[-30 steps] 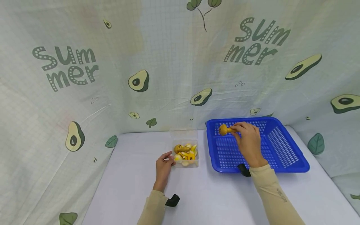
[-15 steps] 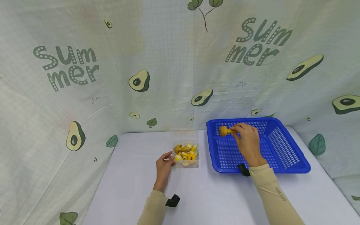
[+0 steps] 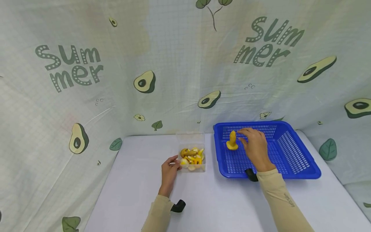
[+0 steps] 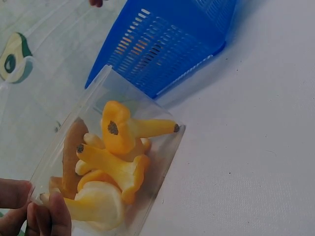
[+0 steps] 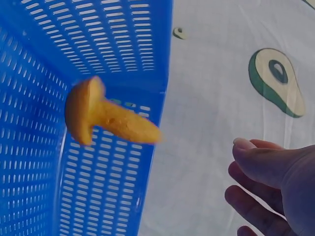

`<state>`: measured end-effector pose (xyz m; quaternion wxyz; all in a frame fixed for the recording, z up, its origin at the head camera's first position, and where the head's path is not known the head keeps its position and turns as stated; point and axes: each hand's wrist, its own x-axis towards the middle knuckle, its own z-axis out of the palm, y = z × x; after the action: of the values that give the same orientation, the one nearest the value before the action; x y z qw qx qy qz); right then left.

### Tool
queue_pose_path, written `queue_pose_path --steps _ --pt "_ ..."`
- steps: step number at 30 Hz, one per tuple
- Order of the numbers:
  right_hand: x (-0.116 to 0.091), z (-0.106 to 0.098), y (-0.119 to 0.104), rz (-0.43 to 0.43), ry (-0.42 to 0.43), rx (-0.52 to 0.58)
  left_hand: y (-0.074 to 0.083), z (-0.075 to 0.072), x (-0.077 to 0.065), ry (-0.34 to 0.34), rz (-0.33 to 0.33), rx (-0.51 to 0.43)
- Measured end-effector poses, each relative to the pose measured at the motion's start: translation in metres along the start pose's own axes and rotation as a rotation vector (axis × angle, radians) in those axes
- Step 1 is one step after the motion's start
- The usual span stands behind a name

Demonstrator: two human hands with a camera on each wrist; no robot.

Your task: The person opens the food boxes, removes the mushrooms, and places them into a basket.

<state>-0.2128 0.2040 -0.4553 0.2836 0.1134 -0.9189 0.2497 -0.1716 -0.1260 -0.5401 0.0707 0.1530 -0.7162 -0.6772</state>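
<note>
A yellow mushroom [image 3: 232,140] is inside the blue basket [image 3: 314,170], cap down and stem up in the head view. My right hand [image 3: 255,145] is just to its right above the basket, fingers apart and holding nothing. In the right wrist view a gap shows between the mushroom [image 5: 113,115] and the thumb and fingers [image 5: 258,196]. My left hand [image 3: 169,174] pinches the left side of a clear plastic box [image 3: 191,170]. Several yellow and brownish mushrooms [image 4: 110,167] lie heaped in that box, and fingertips [image 4: 59,214] show at its wall.
A transparent lid [image 3: 189,138] stands raised at the back of the box. The basket is a short way to the box's right on the white table [image 3: 214,206]. Behind them hangs a printed cloth [image 3: 174,64].
My right hand has let go of the mushroom, which has turned from lying sideways to stem up and dropped lower in the basket. My left hand has stayed at the box.
</note>
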Motion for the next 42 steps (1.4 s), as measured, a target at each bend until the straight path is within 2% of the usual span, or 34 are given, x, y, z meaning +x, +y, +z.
queue_pose_path --steps 7,12,19,24,28,32,42 --pt "-0.003 -0.003 -0.012 -0.012 -0.027 0.026 0.001 0.000 -0.001 0.000 0.000 0.000" --pt "-0.007 0.001 -0.033 -0.073 -0.047 0.069 0.002 0.001 -0.003 0.002 0.009 -0.004" --pt "-0.015 0.022 -0.071 -0.207 -0.080 0.109 0.004 0.000 -0.003 0.000 0.002 0.010" --pt "-0.021 0.040 -0.094 -0.278 -0.150 0.109 0.003 -0.001 -0.002 0.000 0.001 0.011" --pt "-0.025 0.053 -0.106 -0.276 -0.215 0.118 0.002 -0.001 -0.001 -0.001 0.000 0.012" --pt "-0.027 0.065 -0.116 -0.275 -0.237 0.149 0.001 -0.001 0.000 -0.002 0.006 0.001" --pt "-0.029 0.100 -0.126 -0.236 -0.224 0.194 0.001 -0.001 0.000 -0.015 0.004 -0.040"
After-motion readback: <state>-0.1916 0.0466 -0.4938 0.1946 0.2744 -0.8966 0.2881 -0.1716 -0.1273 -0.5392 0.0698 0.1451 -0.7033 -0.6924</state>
